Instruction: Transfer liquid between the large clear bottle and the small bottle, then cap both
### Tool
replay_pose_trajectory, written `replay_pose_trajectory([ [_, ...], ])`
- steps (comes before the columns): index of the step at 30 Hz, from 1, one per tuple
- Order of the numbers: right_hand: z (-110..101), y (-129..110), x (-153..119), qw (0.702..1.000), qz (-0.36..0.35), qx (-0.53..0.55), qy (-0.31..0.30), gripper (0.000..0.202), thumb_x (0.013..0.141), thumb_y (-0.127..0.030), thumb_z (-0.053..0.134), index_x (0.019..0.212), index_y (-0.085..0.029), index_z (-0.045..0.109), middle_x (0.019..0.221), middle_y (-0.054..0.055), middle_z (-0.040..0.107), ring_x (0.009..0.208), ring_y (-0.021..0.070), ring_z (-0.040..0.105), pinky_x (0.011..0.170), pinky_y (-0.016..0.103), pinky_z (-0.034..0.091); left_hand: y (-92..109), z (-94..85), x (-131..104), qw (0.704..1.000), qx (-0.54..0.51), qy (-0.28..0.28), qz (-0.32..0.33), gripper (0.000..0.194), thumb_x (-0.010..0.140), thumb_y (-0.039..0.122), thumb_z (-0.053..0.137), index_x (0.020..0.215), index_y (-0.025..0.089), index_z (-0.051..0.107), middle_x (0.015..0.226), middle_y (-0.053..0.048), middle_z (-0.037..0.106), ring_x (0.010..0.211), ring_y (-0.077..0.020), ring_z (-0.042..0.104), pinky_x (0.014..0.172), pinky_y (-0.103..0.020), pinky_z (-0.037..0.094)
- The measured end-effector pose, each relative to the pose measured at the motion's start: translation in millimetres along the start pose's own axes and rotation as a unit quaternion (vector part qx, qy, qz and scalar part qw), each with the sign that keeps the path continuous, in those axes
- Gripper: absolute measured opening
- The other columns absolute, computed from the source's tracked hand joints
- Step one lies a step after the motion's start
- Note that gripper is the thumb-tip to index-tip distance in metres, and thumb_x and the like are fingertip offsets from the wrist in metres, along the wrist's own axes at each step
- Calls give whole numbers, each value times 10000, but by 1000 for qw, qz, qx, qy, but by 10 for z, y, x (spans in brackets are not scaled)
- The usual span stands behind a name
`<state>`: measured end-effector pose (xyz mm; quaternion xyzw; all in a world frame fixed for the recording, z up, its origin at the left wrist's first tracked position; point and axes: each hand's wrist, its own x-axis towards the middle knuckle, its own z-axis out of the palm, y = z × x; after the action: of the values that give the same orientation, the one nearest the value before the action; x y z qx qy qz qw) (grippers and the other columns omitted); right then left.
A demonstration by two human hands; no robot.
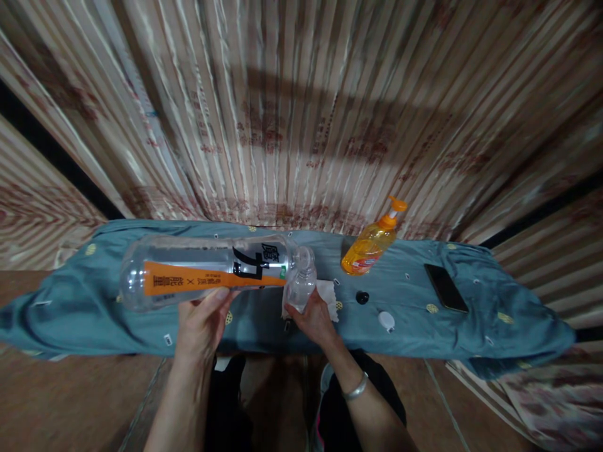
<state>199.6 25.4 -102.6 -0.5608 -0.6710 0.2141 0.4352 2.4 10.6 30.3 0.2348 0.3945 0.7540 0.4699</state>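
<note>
My left hand (203, 321) is closed around a large clear plastic bottle (188, 248) with an orange label. The bottle lies on its side in the air, its neck pointing right. Its mouth meets or overlaps the top of a small clear bottle (301, 285), which my right hand (315, 317) grips from below. I cannot tell whether the two rims touch. Any liquid in either bottle is hard to make out. Behind my right hand, a white cloth or tissue (330, 295) lies on the table.
A pump bottle of orange liquid (370, 248) stands at the back right. A black cap (362, 297) and a white cap (386, 321) lie in front of it. Farther right is a phone (445, 287). A teal cloth (405, 339) covers the narrow table, with a striped curtain (292, 138) behind.
</note>
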Motion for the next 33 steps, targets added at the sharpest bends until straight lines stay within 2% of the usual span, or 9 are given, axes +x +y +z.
replay_pose_trajectory([
  [3,6,11,-2,1000,2,1,0,688,784,-243,733,1412,-140,470,1286,182,679,1224,334,648,1030,482,541,4,-2,5,1000,5,6,-3,432,359,250,936,711,205,690,662,12,698,575,-160,658,543,-270,588],
  [7,12,28,-5,1000,6,-4,-1,693,783,-256,735,1408,-128,466,1281,194,677,1202,337,660,1010,479,553,14,-2,4,1000,3,19,-9,470,329,257,941,726,209,695,646,17,691,581,-163,663,538,-259,585],
  [16,22,35,-10,1000,-6,-4,4,657,779,-233,736,1378,-126,489,1271,197,678,1187,334,668,1003,468,561,12,17,10,1000,0,22,-10,445,306,270,952,627,197,653,556,36,624,570,-166,645,535,-278,586],
  [33,18,39,-11,1000,5,-3,-1,703,779,-251,737,1412,-123,458,1295,198,671,1231,340,644,1029,475,547,15,4,23,1000,10,-1,5,531,344,291,960,796,220,691,612,36,654,580,-167,662,568,-292,607],
])
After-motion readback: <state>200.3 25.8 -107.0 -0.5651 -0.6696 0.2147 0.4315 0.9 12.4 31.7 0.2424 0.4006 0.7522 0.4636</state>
